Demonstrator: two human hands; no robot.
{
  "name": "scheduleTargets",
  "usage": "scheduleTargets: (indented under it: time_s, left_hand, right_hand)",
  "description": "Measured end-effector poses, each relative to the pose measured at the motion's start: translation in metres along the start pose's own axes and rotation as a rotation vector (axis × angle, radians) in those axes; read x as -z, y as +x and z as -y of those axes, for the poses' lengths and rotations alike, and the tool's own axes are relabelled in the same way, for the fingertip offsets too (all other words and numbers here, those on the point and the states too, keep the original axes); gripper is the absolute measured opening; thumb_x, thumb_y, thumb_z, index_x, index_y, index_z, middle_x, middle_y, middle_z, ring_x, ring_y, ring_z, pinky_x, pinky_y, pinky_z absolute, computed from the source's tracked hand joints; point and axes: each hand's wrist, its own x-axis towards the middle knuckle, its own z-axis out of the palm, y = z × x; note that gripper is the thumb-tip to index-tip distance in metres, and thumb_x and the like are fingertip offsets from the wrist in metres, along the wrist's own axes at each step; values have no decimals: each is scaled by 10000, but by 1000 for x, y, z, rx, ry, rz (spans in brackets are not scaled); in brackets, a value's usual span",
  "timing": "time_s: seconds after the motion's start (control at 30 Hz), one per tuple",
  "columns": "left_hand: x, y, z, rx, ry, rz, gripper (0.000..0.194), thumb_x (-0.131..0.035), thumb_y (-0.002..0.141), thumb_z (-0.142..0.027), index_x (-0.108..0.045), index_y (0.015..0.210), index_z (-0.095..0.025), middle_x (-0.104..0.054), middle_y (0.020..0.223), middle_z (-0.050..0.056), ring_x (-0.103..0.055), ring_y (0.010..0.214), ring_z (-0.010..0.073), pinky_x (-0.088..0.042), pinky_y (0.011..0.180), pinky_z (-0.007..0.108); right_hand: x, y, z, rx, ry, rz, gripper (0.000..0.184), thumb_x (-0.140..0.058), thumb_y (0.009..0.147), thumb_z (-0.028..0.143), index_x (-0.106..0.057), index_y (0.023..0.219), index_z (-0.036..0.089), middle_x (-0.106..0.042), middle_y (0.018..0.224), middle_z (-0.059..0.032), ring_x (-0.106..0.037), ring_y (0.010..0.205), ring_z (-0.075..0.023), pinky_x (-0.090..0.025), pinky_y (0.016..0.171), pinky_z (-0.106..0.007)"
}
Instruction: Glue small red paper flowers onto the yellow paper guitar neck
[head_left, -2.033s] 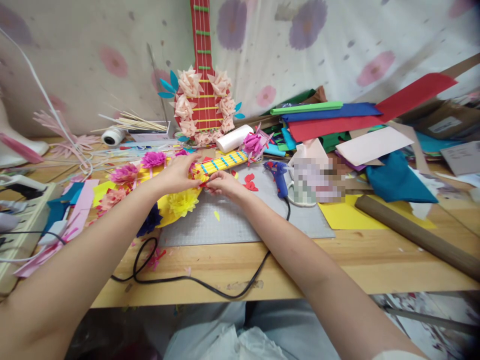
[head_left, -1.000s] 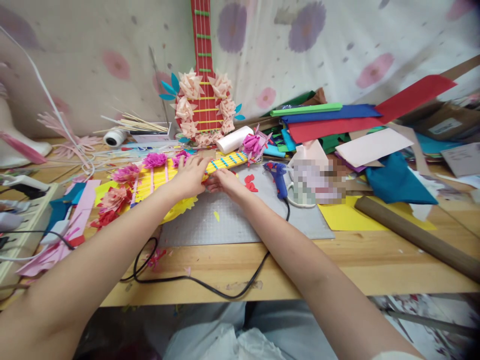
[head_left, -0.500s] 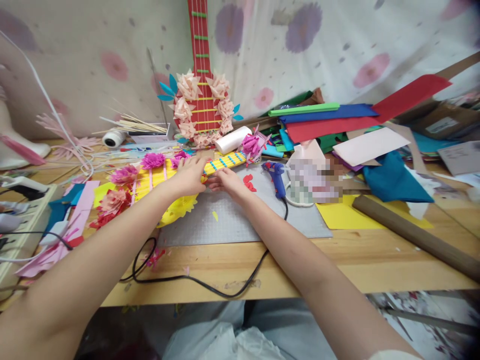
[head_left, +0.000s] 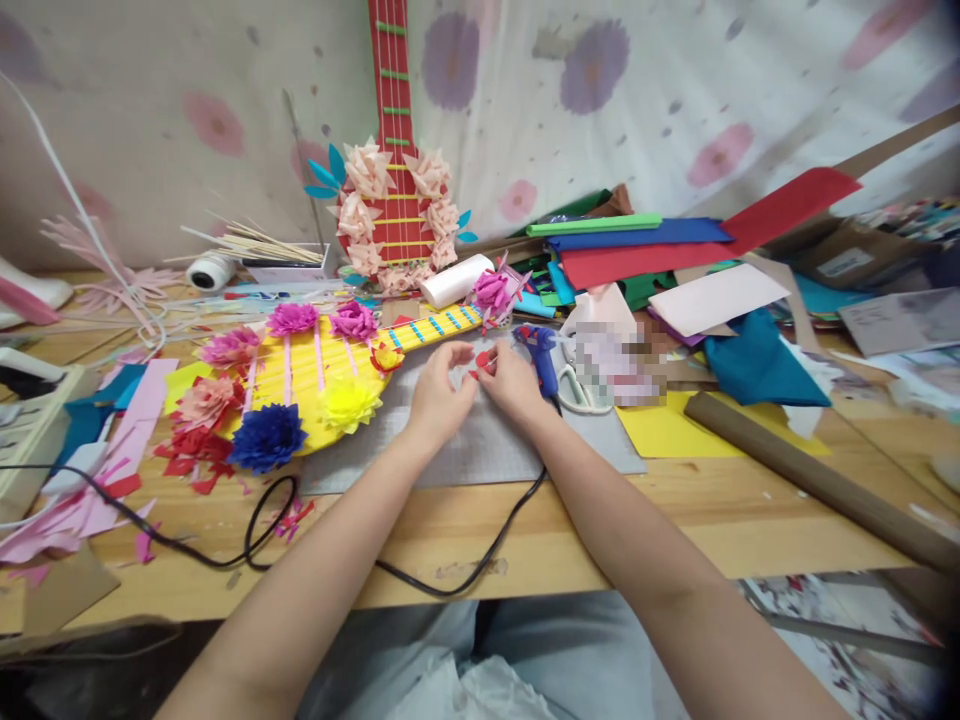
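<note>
Over the grey cutting mat (head_left: 420,450), my two hands come close together. Small red paper pieces (head_left: 484,358) are pinched at the fingertips of my right hand (head_left: 516,385). My left hand (head_left: 441,395) is curled beside it, with a bit of red at its thumb tip. To the left lies a yellow paper guitar (head_left: 292,365), its neck pointing right, with pink, blue, yellow and red paper flowers on it. A small red-and-yellow flower (head_left: 386,357) sits where the neck meets the body. Just right of my right hand lies a blue glue gun (head_left: 541,362).
A red guitar (head_left: 397,200) with pale flowers leans at the back. Scissors (head_left: 581,390), yellow paper (head_left: 675,430), a brown tube (head_left: 795,475) and stacked coloured sheets (head_left: 645,240) lie right. A black cord (head_left: 480,565) loops along the front edge; a power strip (head_left: 45,440) is left.
Both hands have left the yellow guitar's neck and moved right over the mat. The red paper pieces that lay there are now at my fingertips. More of the guitar's flowers show.
</note>
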Motion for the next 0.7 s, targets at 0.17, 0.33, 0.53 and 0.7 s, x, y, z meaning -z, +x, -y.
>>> scheduleTargets:
  time_s: [0.17, 0.33, 0.53, 0.7]
  left_hand:
    - [-4, -14, 29, 140, -17, -4, 347, -492, 647, -5, -545, 950, -166, -643, 959, 73, -610, 895, 151, -497, 779, 297]
    - [1, -10, 41, 262, -139, -5, 369, -617, 657, -122, -542, 1016, -160, -614, 1042, 99, -611, 805, 141, -501, 652, 262]
    - [5, -9, 44, 322, -183, 234, 154, -637, 664, -205, -632, 805, -145, -632, 673, 18, -539, 543, 94, -433, 513, 218]
    - [3, -10, 43, 365, -231, 185, 79, -629, 650, -204, -629, 707, -149, -619, 599, -4, -493, 449, 69, -405, 449, 196]
  right_hand:
    - [-2, 3, -4, 28, 158, -35, 213, -529, 736, 171, -489, 945, 192, -645, 828, -41, -603, 755, -186, -435, 685, -307]
    - [9, -1, -5, 251, 401, 156, 205, -585, 725, 229, -479, 900, 209, -604, 755, 9, -575, 690, -134, -436, 663, -268]
    - [16, -10, -3, 353, 398, 300, 211, -574, 711, 198, -497, 907, 197, -578, 730, 19, -552, 681, -127, -418, 642, -258]
    - [53, -19, -21, 225, 378, 332, 222, -589, 725, 371, -526, 831, 186, -588, 714, 9, -550, 621, -123, -403, 587, -248]
